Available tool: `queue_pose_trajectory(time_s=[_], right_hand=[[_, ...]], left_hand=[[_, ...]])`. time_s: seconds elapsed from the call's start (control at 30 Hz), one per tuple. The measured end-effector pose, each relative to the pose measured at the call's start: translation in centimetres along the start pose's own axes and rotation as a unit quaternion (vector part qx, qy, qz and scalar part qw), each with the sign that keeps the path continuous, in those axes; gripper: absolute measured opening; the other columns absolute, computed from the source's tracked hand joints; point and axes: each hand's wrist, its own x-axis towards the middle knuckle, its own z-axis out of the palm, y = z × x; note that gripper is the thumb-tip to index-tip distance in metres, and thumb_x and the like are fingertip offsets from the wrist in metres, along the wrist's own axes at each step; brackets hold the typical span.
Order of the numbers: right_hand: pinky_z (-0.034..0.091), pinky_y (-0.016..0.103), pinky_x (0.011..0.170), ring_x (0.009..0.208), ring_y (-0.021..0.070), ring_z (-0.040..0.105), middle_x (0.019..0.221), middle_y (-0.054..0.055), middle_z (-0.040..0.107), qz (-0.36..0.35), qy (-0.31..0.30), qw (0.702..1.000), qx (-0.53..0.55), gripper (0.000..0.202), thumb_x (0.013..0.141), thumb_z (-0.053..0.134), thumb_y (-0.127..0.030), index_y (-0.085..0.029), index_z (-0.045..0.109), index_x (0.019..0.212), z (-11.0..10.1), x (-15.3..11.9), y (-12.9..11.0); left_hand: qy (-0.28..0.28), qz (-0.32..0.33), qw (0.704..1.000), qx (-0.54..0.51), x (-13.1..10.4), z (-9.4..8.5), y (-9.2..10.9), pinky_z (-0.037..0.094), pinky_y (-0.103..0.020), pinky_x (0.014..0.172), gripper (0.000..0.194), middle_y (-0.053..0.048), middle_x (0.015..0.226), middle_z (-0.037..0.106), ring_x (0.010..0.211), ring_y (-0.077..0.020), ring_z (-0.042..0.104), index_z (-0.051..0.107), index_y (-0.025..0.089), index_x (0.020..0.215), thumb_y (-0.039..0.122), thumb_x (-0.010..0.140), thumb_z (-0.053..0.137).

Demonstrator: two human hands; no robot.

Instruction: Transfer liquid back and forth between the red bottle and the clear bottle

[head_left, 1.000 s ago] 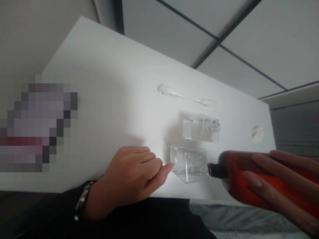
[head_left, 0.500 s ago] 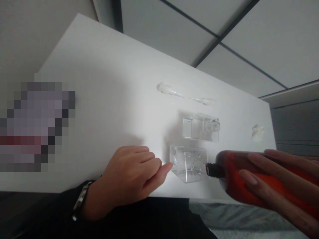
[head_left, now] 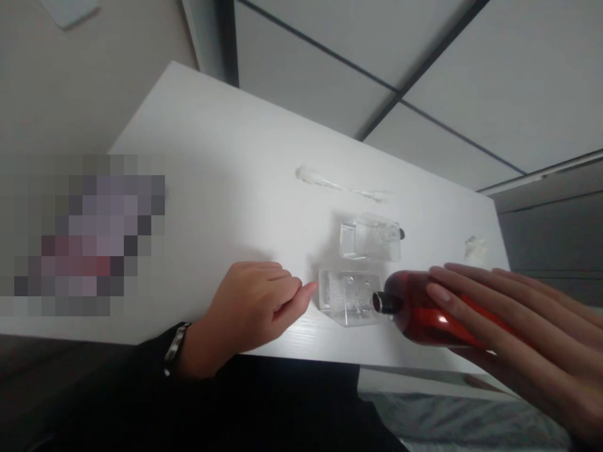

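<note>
Below us spreads the white table. Our right hand reaches in from the right, its long fingers straight and close together along the side of the red-brown bottle, gripping it. Our left hand lies back up near the front edge, fingers curled in, thumb pointing right, with a bracelet at the wrist; the palm side is hidden, so we cannot tell whether it pinches anything. We have the bottle tipped well over, its open dark neck aimed left at the right end of the near clear container; we cannot tell whether they touch. That container sits between our two hands, our left thumb tip right by its left side. Just behind it is the far clear container. Beyond lie a clear tube and a thinner clear piece, and well to the right, a pale crumpled scrap.
</note>
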Motion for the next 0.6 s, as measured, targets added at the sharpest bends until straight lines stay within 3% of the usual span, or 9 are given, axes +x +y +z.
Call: queue_pose_trajectory(time_s=[0.1, 0.17, 0.27, 0.33, 0.4, 0.47, 0.53, 0.6], right_hand=[[0.043, 0.043, 0.127, 0.136, 0.0308, 0.064, 0.155, 0.007, 0.061, -0.026, 0.074, 0.997, -0.016, 0.068, 0.107, 0.058, -0.018, -0.024, 0.034, 0.17, 1.5, 0.6, 0.1], [0.051, 0.046, 0.12, 0.13, 0.0305, 0.068, 0.151, 0.009, 0.065, -0.012, 0.11, 0.994, -0.003, 0.073, 0.105, 0.067, -0.021, -0.026, 0.034, 0.17, 3.0, 0.5, 0.3], [0.057, 0.053, 0.113, 0.127, 0.032, 0.07, 0.148, 0.012, 0.066, 0.029, 0.16, 0.983, 0.083, 0.074, 0.103, 0.072, -0.031, -0.029, 0.036, 0.169, 5.4, -0.6, 0.1], [0.057, 0.055, 0.112, 0.131, 0.0336, 0.067, 0.148, 0.012, 0.065, 0.085, 0.194, 0.962, 0.173, 0.071, 0.1, 0.076, -0.038, -0.03, 0.045, 0.163, 7.3, -1.6, -0.4], [0.057, 0.055, 0.112, 0.132, 0.0353, 0.065, 0.147, 0.012, 0.065, 0.173, 0.25, 0.91, 0.282, 0.07, 0.09, 0.086, -0.044, -0.031, 0.056, 0.152, 9.5, -2.6, -1.2], [0.054, 0.055, 0.115, 0.133, 0.0368, 0.063, 0.148, 0.012, 0.062, 0.263, 0.332, 0.816, 0.393, 0.08, 0.076, 0.095, -0.05, -0.031, 0.059, 0.145, 11.9, -3.4, -1.8], [0.051, 0.056, 0.117, 0.138, 0.0376, 0.059, 0.152, 0.014, 0.056, 0.302, 0.396, 0.753, 0.429, 0.088, 0.077, 0.091, -0.058, -0.03, 0.051, 0.15, 14.1, -3.9, -2.1], [0.044, 0.059, 0.122, 0.143, 0.0375, 0.054, 0.157, 0.015, 0.05, 0.322, 0.437, 0.709, 0.449, 0.091, 0.081, 0.086, -0.062, -0.03, 0.042, 0.155, 16.0, -4.2, -2.1]], left_hand=[[0.02, -0.007, 1.0, -0.014, -0.1, 0.2, -0.4, 0.023, -0.034, 0.051, 0.055, 0.007, 0.05, 0.034, 0.048, -0.0124, 0.03, 0.034, 0.022, 0.057, 0.021, 0.11, 0.046], [0.029, -0.02, 0.999, -0.029, 0.0, 0.3, -0.6, 0.025, -0.032, 0.052, 0.05, 0.007, 0.053, 0.036, 0.05, -0.0124, 0.033, 0.037, 0.023, 0.06, 0.02, 0.108, 0.049], [0.009, -0.053, 0.997, -0.063, 0.1, 0.1, -0.1, 0.041, -0.03, 0.062, 0.028, 0.003, 0.07, 0.058, 0.064, -0.0152, 0.054, 0.055, 0.021, 0.077, 0.024, 0.105, 0.055], [-0.029, -0.069, 0.994, -0.085, 0.1, 0.2, 0.7, 0.053, -0.035, 0.081, 0.008, -0.004, 0.098, 0.071, 0.091, -0.021, 0.067, 0.064, 0.021, 0.102, 0.028, 0.103, 0.062], [-0.074, -0.078, 0.989, -0.097, 0.1, 0.6, 1.9, 0.054, -0.044, 0.102, 0.029, -0.01, 0.127, 0.07, 0.119, -0.0271, 0.066, 0.061, 0.021, 0.125, 0.032, 0.1, 0.069], [-0.114, -0.087, 0.985, -0.091, 0.2, 1.2, 3.0, 0.049, -0.05, 0.115, 0.053, -0.014, 0.144, 0.063, 0.135, -0.031, 0.06, 0.053, 0.022, 0.142, 0.036, 0.096, 0.076], [-0.141, -0.09, 0.984, -0.069, 0.5, 1.9, 3.8, 0.046, -0.054, 0.12, 0.071, -0.015, 0.152, 0.06, 0.142, -0.0343, 0.057, 0.047, 0.023, 0.15, 0.038, 0.091, 0.082], [-0.152, -0.089, 0.984, -0.041, 1.0, 2.4, 4.2, 0.047, -0.056, 0.12, 0.076, -0.016, 0.152, 0.061, 0.141, -0.037, 0.058, 0.047, 0.023, 0.152, 0.037, 0.088, 0.085]])
